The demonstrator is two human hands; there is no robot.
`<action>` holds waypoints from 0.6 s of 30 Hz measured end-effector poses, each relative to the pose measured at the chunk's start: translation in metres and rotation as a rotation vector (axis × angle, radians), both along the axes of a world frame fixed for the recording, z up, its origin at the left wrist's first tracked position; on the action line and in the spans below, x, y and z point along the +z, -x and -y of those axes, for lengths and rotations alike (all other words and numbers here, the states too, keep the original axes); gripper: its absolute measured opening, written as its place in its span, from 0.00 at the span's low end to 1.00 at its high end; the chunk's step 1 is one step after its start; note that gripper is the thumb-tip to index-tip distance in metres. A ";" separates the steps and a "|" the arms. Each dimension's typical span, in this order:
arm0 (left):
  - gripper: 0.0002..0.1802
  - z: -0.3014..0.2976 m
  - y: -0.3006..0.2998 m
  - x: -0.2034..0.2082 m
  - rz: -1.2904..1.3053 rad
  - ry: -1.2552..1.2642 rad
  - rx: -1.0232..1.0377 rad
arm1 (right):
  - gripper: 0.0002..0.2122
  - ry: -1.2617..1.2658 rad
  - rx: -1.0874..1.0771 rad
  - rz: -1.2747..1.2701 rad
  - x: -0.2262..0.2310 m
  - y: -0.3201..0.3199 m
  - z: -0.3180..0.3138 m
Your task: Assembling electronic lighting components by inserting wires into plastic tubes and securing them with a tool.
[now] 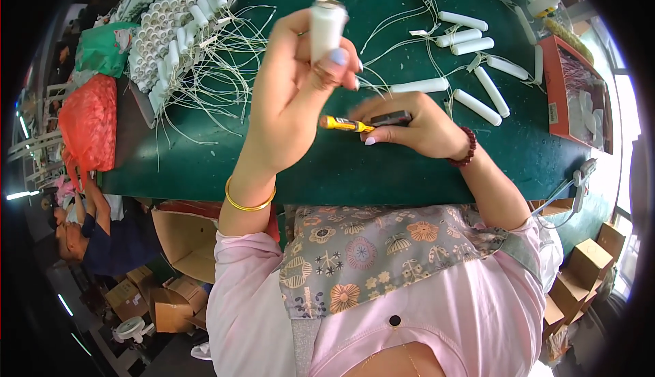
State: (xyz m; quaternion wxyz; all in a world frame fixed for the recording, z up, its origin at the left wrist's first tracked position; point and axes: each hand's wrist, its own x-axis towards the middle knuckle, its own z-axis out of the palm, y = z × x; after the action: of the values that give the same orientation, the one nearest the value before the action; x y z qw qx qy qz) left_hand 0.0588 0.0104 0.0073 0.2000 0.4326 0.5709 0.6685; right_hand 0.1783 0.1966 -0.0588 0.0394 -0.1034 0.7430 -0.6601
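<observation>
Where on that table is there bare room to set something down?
The green table has a bare patch between the two hands, left and right, and the flowered cloth. Another lies between the right forearm and the red box. Upper left is crowded with packed white cylinders; upper right, with loose cylinders.

I take this for an assembly workshop. Left of the left hand's [286, 97] grip, I see a tray [143, 108] packed with matching white cylinders [179, 19] trailing thin wires; beyond the right hand's [419, 128] grip, more wired tubes [477, 107] lie loose on a long green worktable [382, 176]. Further right of that grip sits an open red parts box [558, 83]. Left of and behind the left grip, I see cardboard cartons [174, 310] and another person [123, 240].
</observation>
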 end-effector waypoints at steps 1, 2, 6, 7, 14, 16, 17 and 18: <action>0.19 0.002 0.005 -0.003 0.028 -0.065 0.050 | 0.14 -0.065 0.012 0.112 0.004 -0.001 0.001; 0.18 0.005 0.011 -0.003 0.050 -0.133 0.106 | 0.14 -0.073 0.028 0.104 0.004 -0.001 0.001; 0.12 0.038 0.048 0.007 0.402 -0.380 0.188 | 0.18 -0.052 0.153 0.197 -0.002 -0.004 0.008; 0.10 0.044 0.052 0.006 0.482 -0.384 0.226 | 0.16 -0.053 0.225 0.215 0.001 -0.005 0.010; 0.15 0.086 0.116 -0.004 0.279 0.160 0.583 | 0.14 0.085 0.422 0.225 -0.005 -0.012 0.028; 0.16 0.107 0.160 0.002 0.188 0.362 0.679 | 0.13 0.084 0.400 0.184 -0.004 -0.010 0.026; 0.18 0.118 0.181 0.005 0.149 0.435 0.716 | 0.12 0.085 0.366 0.153 -0.003 -0.010 0.025; 0.20 0.126 0.203 0.006 0.109 0.509 0.747 | 0.12 0.084 0.369 0.151 -0.004 -0.010 0.023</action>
State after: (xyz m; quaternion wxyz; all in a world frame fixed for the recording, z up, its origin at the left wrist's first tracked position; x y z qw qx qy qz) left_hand -0.1441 -0.1151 0.0134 0.0746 0.0982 0.8225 0.5552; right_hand 0.1885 0.1737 -0.0625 0.2108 -0.1899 0.6781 -0.6780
